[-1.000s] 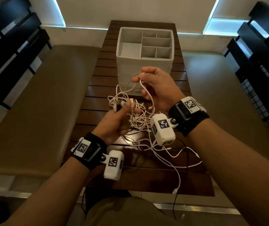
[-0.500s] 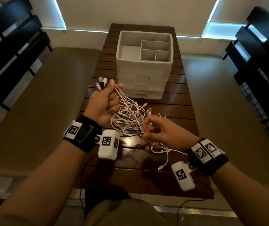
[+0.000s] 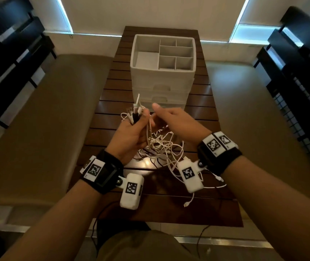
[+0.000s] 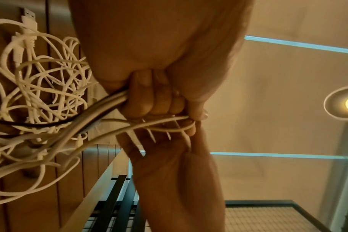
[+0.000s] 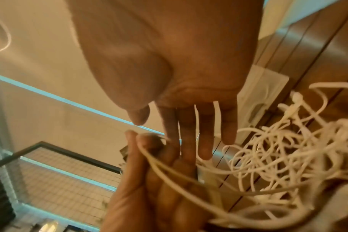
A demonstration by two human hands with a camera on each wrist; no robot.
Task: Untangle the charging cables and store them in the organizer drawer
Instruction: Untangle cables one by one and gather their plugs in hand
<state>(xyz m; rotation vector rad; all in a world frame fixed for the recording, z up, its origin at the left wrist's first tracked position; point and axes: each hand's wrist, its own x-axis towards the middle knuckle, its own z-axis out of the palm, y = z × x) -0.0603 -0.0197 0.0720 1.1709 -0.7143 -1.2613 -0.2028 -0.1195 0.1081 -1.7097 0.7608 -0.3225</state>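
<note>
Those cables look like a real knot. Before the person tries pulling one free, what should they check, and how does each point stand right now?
1. Left hand grips a bunch of plug ends: ok.
2. Right hand free to pull, fingers straight, holding nothing: ok.
3. One single cable picked out from the cables: not ok, they are one tangle.
4. Loose ends lying on the table, not over the edge: ok, as far as visible.
5. An organizer drawer open to take cables: not ok, the drawers visible on its front look closed.
6. Which plug belongs to which cable: cannot tell.
</note>
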